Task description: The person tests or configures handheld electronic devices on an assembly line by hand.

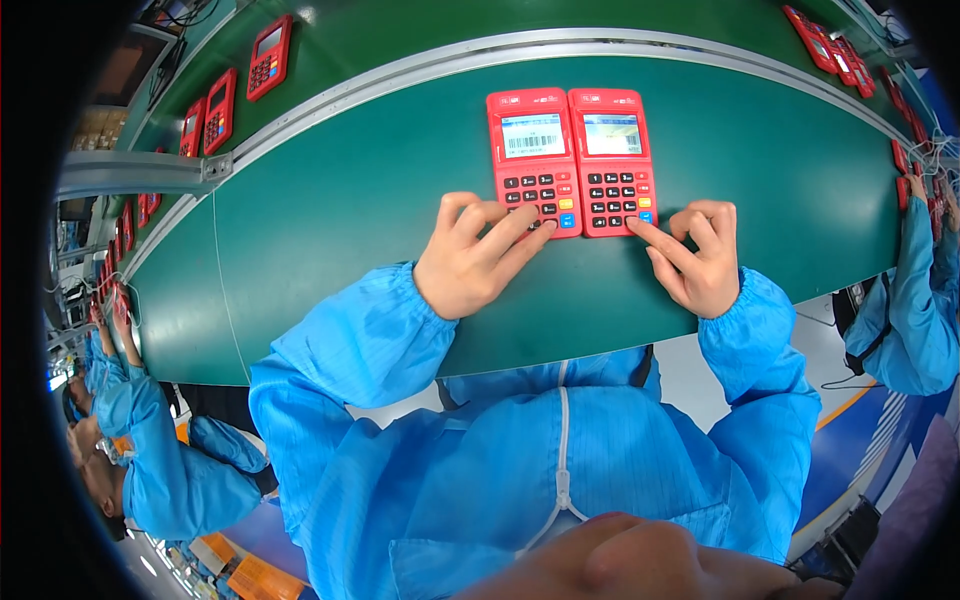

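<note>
Two red card payment terminals lie side by side on the green table, their long edges touching or nearly so. The left terminal (534, 164) has a lit screen with a barcode, and the right terminal (612, 164) shows a similar lit screen. My left hand (465, 262) is open over the lower keys of the left one, its fingertips on or just above them and covering some. With its index finger stretched to the bottom row of the right terminal's keypad, my right hand (703, 262) keeps its other fingers bent and apart. Neither hand grips anything.
A metal rail (400, 82) curves along the far side of the green tabletop (330, 200). Beyond it, more red terminals (270, 57) lie at the far left, and others (830, 50) at the far right. Co-workers in blue sit at left (160, 480) and right (905, 330).
</note>
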Demonstrator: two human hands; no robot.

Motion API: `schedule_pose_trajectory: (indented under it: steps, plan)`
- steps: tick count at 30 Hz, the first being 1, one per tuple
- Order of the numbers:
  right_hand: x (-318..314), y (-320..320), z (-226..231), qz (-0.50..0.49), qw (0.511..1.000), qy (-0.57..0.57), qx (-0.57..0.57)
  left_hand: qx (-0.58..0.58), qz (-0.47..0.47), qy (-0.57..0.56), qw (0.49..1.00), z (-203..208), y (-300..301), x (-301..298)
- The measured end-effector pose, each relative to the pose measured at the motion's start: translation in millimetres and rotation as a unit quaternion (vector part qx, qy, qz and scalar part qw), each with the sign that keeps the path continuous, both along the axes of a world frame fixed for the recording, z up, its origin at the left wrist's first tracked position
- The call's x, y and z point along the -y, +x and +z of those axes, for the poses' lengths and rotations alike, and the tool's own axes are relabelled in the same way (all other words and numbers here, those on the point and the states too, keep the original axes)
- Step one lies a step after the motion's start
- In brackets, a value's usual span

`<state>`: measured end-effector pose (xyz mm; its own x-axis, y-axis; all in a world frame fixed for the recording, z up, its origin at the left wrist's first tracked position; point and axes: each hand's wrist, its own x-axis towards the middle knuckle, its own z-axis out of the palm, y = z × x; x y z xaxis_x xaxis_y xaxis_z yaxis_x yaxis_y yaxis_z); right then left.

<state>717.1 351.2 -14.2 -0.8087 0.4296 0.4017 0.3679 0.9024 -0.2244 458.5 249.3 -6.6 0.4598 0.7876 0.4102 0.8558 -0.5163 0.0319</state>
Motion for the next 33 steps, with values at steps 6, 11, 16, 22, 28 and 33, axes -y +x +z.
schedule_pose_trajectory:
  steps: [6,11,16,22,28,33]
  plan:
    - [-1,2,0,0.006,0.998,-0.055,-0.003,0.034,0.005,-0.012,0.999,-4,-1,1]
    - [-7,7,3,-0.077,0.981,-0.161,-0.080,0.070,0.083,-0.098,0.989,4,3,9]
    - [-7,-7,0,-0.064,0.941,-0.322,-0.088,0.314,0.103,-0.209,0.920,-4,-3,2]
    - [-8,-37,1,0.004,0.860,-0.490,-0.143,0.500,0.061,-0.231,0.832,-14,13,-24]
    - [-29,-82,-2,0.039,0.776,-0.557,-0.293,0.702,0.052,-0.207,0.679,-21,-5,-57]
    - [-109,-150,-15,0.059,0.823,-0.441,-0.353,0.575,0.121,0.001,0.810,-22,-84,-130]
